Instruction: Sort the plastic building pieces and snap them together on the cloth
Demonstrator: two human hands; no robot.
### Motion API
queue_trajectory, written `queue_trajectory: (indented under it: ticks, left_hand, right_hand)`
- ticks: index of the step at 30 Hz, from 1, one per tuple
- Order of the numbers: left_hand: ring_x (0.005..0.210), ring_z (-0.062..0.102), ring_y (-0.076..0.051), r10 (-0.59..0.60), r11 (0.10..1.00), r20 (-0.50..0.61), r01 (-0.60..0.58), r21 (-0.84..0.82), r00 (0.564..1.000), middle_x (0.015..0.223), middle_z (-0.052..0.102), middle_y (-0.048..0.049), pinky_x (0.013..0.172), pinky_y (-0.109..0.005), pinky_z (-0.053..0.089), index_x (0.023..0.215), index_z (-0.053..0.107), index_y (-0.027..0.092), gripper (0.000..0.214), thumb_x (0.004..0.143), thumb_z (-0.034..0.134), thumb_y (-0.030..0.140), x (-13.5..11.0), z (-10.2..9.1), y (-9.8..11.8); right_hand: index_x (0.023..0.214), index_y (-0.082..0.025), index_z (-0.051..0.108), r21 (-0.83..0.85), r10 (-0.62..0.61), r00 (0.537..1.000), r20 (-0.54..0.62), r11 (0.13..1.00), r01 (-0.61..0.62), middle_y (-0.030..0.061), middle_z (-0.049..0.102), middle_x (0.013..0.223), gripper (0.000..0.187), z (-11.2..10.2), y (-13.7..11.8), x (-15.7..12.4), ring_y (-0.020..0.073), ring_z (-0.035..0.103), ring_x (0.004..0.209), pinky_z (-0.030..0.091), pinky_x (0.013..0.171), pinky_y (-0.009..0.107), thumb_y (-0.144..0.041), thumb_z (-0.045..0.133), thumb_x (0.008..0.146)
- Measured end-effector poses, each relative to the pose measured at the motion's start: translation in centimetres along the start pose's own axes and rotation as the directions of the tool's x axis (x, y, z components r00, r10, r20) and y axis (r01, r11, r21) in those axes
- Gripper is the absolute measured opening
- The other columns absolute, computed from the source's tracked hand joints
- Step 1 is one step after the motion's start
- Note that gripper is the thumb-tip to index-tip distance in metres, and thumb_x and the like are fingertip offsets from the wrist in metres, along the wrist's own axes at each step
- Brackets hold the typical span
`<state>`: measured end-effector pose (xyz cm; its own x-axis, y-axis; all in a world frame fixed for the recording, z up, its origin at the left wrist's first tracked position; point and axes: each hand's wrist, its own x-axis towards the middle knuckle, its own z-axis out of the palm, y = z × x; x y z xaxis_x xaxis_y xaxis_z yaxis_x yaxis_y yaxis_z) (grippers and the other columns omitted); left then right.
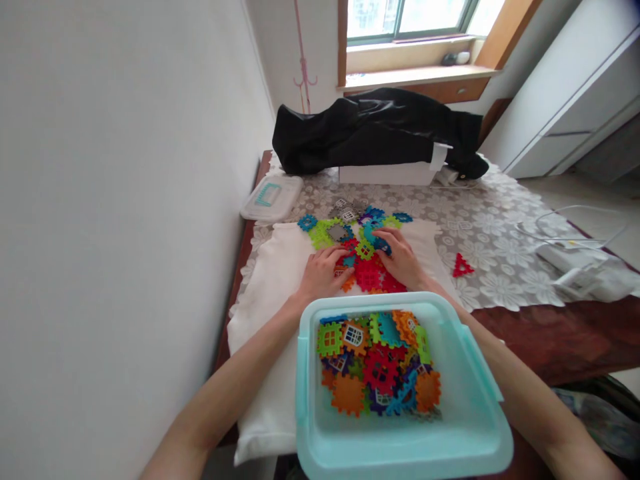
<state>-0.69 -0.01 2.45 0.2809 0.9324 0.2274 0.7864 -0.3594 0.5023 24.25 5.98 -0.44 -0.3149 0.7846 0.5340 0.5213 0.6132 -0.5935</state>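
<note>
My left hand (323, 272) lies at the left of a pile of interlocking plastic tiles, its thumb and fingers apart over an orange-and-white window tile (341, 271). At the pile's right side is my right hand (403, 259), fingers spread and touching the tiles near a dark blue piece (383, 246). No firm grip shows in either hand. Between the hands lie a lime window tile (365, 250) and several red tiles (369, 278). Behind them are a grey square tile (337, 232), lime tiles (319, 235) and a blue gear-edged tile (307, 222).
Nearest me stands a turquoise tub (470, 413) of mixed tiles. Its likely lid (273, 199) lies back left. White cloth (270, 320) lies under the pile. A red triangle tile (462, 265) sits right. Black covering (380, 130) drapes over a white box (385, 175) behind.
</note>
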Motion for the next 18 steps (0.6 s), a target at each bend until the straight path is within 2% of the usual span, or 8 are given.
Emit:
queue_trajectory:
  ticks: [4,9,12,15,18]
  left_hand:
    - [0.132,0.061,-0.029,0.022,0.999,0.012,-0.022,0.027,1.0,0.144,0.068,-0.0064,0.112,-0.047,0.048,0.13,0.07,0.026,0.034,0.098,0.069,0.035,0.1,0.1,-0.2]
    - [0.131,0.063,-0.027,0.057,0.998,0.004,-0.057,-0.021,0.998,0.141,0.07,-0.0062,0.114,-0.047,0.048,0.129,0.071,0.025,0.032,0.098,0.067,0.029,0.3,0.4,-0.7]
    - [0.13,0.064,-0.027,0.076,0.995,0.0,-0.076,-0.063,0.997,0.14,0.07,-0.007,0.114,-0.046,0.049,0.13,0.07,0.024,0.032,0.099,0.065,0.027,0.3,0.5,-0.7]
    - [0.127,0.066,-0.026,0.093,0.986,0.012,-0.09,-0.137,0.996,0.136,0.072,-0.0083,0.112,-0.045,0.051,0.13,0.069,0.022,0.031,0.103,0.058,0.032,0.4,0.4,-0.6]
    - [0.124,0.068,-0.027,0.092,0.976,0.027,-0.085,-0.202,0.995,0.132,0.074,-0.0091,0.111,-0.046,0.051,0.127,0.071,0.021,0.034,0.104,0.058,0.042,0.4,0.2,-0.4]
  right_hand:
    - [0.142,-0.028,0.062,0.019,0.056,0.993,0.101,0.998,-0.058,0.0083,0.07,0.136,0.052,0.2,0.2,-0.1,0.0278,0.068,0.125,0.055,0.111,0.048,-0.013,0.057,0.093]
    - [0.139,-0.028,0.063,0.089,0.143,0.989,0.04,0.985,-0.146,0.0069,0.077,0.124,0.047,0.5,0.3,-0.2,0.0267,0.074,0.111,0.058,0.103,0.047,-0.02,0.061,0.093]
    - [0.13,-0.025,0.068,0.115,0.244,0.97,0.015,0.963,-0.244,0.0078,0.079,0.115,0.04,0.6,0.7,-0.2,0.0264,0.074,0.099,0.06,0.093,0.044,-0.028,0.065,0.091]
    - [0.112,-0.023,0.073,0.138,0.327,0.945,-0.016,0.937,-0.322,0.0075,0.08,0.102,0.028,0.6,1.1,-0.2,0.0252,0.072,0.085,0.059,0.082,0.041,-0.038,0.069,0.088]
    - [0.105,-0.023,0.073,0.193,0.346,0.937,-0.044,0.923,-0.332,0.0059,0.078,0.094,0.028,0.6,1.0,-0.1,0.0233,0.069,0.079,0.057,0.077,0.038,-0.044,0.071,0.087]
